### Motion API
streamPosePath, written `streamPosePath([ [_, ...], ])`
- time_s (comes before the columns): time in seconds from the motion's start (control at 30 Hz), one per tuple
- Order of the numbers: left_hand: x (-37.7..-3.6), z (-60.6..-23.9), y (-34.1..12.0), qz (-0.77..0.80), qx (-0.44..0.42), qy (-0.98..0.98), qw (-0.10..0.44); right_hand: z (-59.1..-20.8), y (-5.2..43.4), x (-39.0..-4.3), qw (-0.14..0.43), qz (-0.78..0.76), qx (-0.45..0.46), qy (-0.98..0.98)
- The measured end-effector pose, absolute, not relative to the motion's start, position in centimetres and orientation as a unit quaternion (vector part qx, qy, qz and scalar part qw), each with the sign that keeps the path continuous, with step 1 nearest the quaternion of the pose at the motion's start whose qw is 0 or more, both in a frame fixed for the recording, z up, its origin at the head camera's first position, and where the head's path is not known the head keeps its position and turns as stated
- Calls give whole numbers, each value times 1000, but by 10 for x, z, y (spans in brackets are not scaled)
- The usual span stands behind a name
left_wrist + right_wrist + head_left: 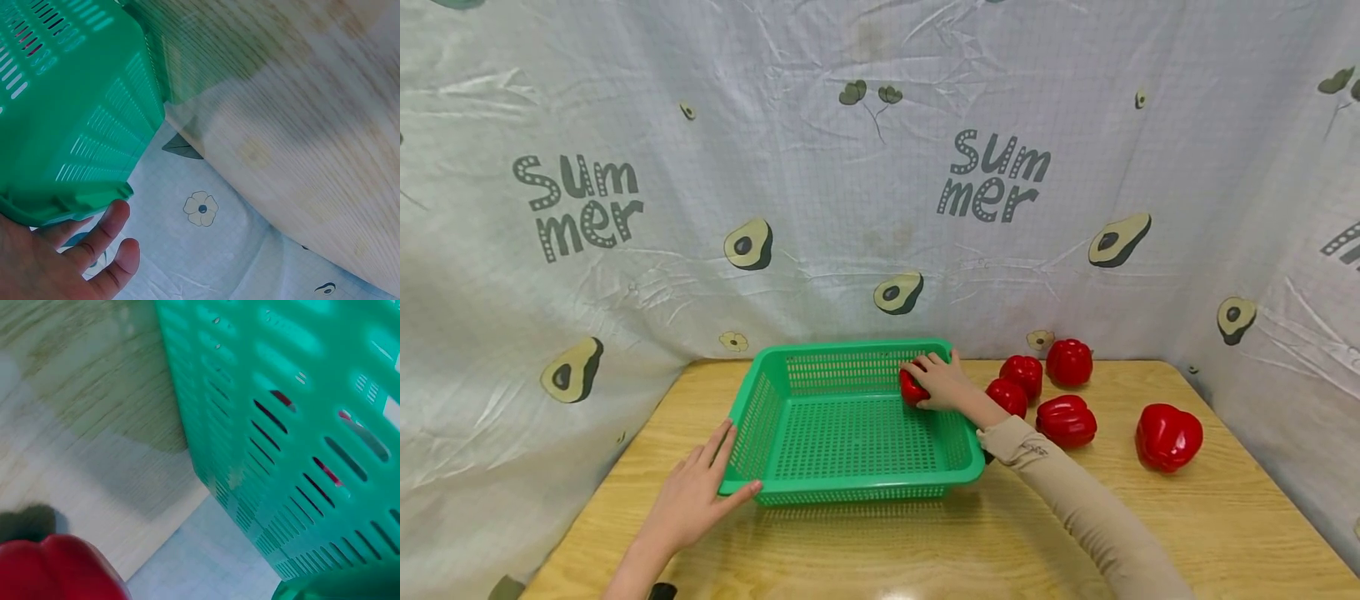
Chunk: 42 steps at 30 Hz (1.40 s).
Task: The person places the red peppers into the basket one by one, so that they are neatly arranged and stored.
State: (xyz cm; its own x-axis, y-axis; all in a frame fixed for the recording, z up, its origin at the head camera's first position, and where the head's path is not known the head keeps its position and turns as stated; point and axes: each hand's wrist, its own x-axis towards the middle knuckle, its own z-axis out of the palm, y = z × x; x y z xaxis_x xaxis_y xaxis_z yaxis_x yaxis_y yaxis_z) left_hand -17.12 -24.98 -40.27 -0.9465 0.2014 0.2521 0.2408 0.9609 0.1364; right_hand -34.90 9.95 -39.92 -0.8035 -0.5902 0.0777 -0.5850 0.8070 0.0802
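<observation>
A green plastic basket (857,481) with slotted walls stands on the wooden table. Inside it, near the back right corner, my right hand (946,387) reaches over the rim and grips a red bell pepper (912,388), fingers curled over its top. My left hand (688,498) rests at the basket's front left corner, its fingers spread and fairly straight along the rim. The left wrist view has the left hand's fingers (97,240) right at the rim. In the right wrist view the basket wall (244,431) hides the right hand; red shows through the slots.
Right of the basket lie several more red bell peppers (1070,362), one of them (1168,437) farther off near the table's right side. The wooden table (880,546) meets a pale printed cloth (820,183) hanging behind and at both sides.
</observation>
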Motion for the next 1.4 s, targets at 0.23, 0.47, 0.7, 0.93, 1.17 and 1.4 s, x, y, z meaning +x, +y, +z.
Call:
streamPosePath([
  [0.23,-172,-401,-250,-81,-111,-984,113,-393,98,-347,32,-59,310,-948],
  [0.47,-171,-402,-251,-83,-106,-985,106,-389,103,-342,32,-18,320,-947],
  [0.7,-170,-403,-250,-86,-107,-985,109,-389,109,-335,114,25,361,-925],
  [0.93,-170,-402,-249,-88,-103,-985,105,-388,119,-319,187,66,388,-900],
  [1.17,-169,-401,-248,-90,-103,-985,102,-391,139,-299,238,86,407,-878],
  [1.4,-170,-402,-247,-93,-104,-985,104,-394,157,-283,283,85,404,-866],
])
